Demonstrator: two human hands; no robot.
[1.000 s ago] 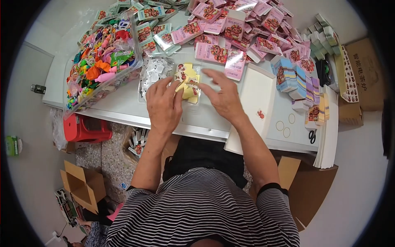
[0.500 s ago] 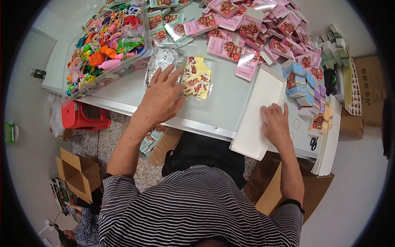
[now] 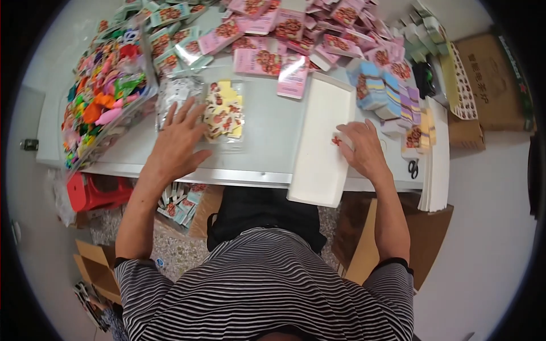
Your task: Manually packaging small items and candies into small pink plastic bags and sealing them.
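Just beyond the spread, empty fingers of the left hand point(image 3: 178, 149) lie white pieces point(image 3: 180, 90), with yellow pieces point(image 3: 226, 111) to their right. By the half-curled fingertips of the right hand point(image 3: 365, 150), over a white tray point(image 3: 316, 156), is a small red piece point(image 3: 336, 141); whether gripped, I cannot tell.

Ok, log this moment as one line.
left hand: fingers spread, by white pieces | right hand: at white tray, beside small red piece, grip unclear | yellow pieces: uncovered
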